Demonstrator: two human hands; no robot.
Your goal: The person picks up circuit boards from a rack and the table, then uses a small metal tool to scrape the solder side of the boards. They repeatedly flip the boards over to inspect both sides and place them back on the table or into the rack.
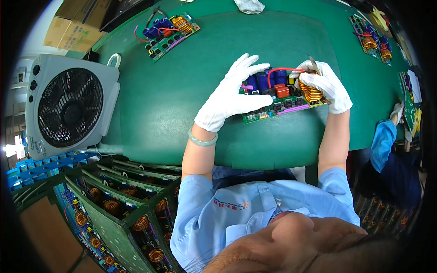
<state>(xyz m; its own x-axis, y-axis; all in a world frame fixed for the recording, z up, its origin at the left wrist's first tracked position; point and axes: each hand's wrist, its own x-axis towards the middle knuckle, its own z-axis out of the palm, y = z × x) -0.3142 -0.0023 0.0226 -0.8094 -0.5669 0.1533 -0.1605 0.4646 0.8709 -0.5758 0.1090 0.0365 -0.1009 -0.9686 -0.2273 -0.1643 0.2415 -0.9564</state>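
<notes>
Both my hands wear white gloves and are at a green circuit board (283, 109) on the table. The board carries blue capacitors (261, 81), red blocks (282, 91), a copper-wound coil (311, 91) and a looping red wire (278, 70). My left hand (236, 91) spans the board's left end, its thumb along the front parts and its fingers behind the capacitors. Above the coil, my right hand (327, 86) is closed round a thin, pointed metal tool (315, 66), which looks like tweezers. Its fingertips and the tool's lower end are partly hidden beside the red wire.
A similar board (168, 36) lies at the back left, another (371, 41) at the far right. A grey box fan (73, 107) stands on the left. Green racks (116, 223) hold several boards at lower left. A co-worker's blue sleeve (383, 145) shows at right; crumpled white cloth (249, 5) lies behind.
</notes>
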